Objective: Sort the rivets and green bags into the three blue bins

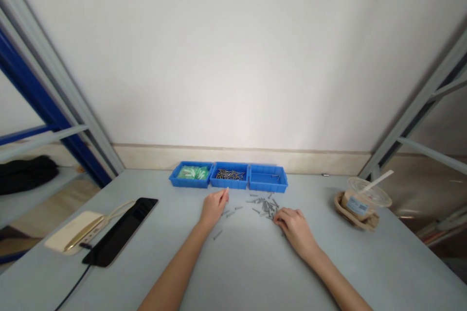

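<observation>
- Loose grey metal screws (265, 207) are lying in a slim, straight-shanked scatter on the pale grey table (233, 272), just in front of the trays.
- The left hand (214, 208) is pinching a thin pale piece (227, 193) between narrowly closed fingertips.
- The right hand (295, 231) is curling against the heap, though I cannot tell whether it is gripping any screws.
- Three rectangular blue plastic trays (228, 176) are standing side by side, the middle one holding more screws.

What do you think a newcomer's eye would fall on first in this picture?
The three blue trays in a row at the back of the table stand out first. In front of them lie scattered small grey rods, between the two bare hands: the left hand pinches a thin piece, and the right hand rests beside the pile.
</observation>
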`<act>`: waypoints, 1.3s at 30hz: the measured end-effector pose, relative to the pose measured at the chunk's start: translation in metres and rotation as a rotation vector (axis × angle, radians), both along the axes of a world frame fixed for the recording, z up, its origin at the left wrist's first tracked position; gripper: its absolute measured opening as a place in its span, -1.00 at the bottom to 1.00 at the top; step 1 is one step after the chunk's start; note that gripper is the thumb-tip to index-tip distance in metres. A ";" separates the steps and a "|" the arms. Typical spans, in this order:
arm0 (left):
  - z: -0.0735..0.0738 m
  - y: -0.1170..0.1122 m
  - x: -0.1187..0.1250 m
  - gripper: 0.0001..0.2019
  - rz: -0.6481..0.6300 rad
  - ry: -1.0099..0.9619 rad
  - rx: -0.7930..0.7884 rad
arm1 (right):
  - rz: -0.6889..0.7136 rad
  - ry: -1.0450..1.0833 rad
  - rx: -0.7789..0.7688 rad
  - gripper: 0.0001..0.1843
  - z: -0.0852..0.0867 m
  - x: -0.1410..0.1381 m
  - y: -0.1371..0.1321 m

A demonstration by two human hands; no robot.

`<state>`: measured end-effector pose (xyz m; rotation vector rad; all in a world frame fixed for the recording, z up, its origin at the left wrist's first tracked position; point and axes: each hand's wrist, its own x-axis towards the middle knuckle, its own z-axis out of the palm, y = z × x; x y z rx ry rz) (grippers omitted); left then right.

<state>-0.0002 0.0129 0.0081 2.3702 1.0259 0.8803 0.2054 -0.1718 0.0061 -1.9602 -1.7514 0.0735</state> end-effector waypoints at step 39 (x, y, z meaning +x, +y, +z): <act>0.004 -0.020 0.017 -0.70 -0.293 -0.017 -0.144 | -0.026 0.095 0.202 -0.72 0.011 -0.051 0.074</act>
